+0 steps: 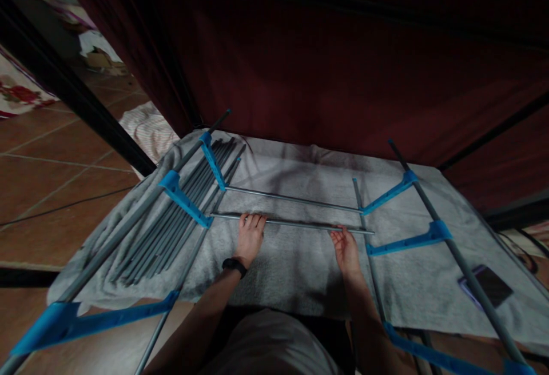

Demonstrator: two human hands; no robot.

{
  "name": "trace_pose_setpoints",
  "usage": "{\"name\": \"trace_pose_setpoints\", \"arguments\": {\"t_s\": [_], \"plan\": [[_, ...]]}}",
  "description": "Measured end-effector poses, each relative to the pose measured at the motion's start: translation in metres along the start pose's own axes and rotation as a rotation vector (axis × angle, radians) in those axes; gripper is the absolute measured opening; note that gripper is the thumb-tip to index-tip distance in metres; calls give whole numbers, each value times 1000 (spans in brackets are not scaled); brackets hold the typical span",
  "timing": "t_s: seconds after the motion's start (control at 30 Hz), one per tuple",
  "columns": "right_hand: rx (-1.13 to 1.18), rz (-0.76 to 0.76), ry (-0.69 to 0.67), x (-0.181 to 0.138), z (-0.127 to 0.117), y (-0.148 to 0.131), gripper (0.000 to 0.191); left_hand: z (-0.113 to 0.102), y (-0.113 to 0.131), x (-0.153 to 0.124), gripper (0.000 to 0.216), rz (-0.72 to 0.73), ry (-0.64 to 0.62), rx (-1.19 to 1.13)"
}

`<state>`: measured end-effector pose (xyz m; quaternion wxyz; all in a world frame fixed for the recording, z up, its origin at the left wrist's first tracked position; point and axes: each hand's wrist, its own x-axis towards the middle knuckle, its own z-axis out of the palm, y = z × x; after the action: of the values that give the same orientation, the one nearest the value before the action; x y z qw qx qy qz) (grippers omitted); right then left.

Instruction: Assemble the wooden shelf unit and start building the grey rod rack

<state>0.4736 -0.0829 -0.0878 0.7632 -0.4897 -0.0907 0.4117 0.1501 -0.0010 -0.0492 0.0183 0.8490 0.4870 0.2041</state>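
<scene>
A thin grey metal tube (300,224) lies crosswise between two side frames, and both my hands hold it. My left hand (251,240) wraps over it near its left end, which meets a blue plastic bracket (189,203). Toward the other end, my right hand (345,249) pinches the tube from below. That right end passes over the right frame's inner tube, just above another blue bracket (407,243); whether it touches there I cannot tell. Farther back, a second crosswise tube (295,199) spans between two blue brackets. A dark band circles my left wrist.
Several loose grey tubes (171,220) lie side by side on the grey blanket (295,278), left. A phone (486,286) rests at the right, partly under the right frame's outer tube (467,272). A dark red curtain (321,78) hangs behind. Tiled floor (86,146) shows left.
</scene>
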Motion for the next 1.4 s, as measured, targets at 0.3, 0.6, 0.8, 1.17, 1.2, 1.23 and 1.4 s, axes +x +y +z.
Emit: {"name": "trace_pose_setpoints", "arguments": {"t_s": [0.3, 0.6, 0.8, 1.17, 1.2, 1.23, 1.4], "plan": [[19, 35, -24, -1, 0, 0, 25, -1, -3, 1, 49, -100, 70, 56], [-9, 7, -78, -4, -1, 2, 22, -3, 0, 0, 45, -39, 41, 49], [4, 6, -82, 2, -5, 5, 20, -4, 0, 1, 45, -27, 31, 38], [85, -6, -4, 0, -4, 2, 20, -3, -1, -1, 50, -54, 63, 45], [85, -7, -3, -1, -4, 2, 20, -3, -1, -1, 51, -52, 63, 46], [81, -7, -8, -1, -3, 2, 20, -3, -1, -1, 51, -50, 63, 46], [-15, -5, -89, -2, -2, 4, 19, -4, 0, -1, 49, -39, 38, 31]]}}
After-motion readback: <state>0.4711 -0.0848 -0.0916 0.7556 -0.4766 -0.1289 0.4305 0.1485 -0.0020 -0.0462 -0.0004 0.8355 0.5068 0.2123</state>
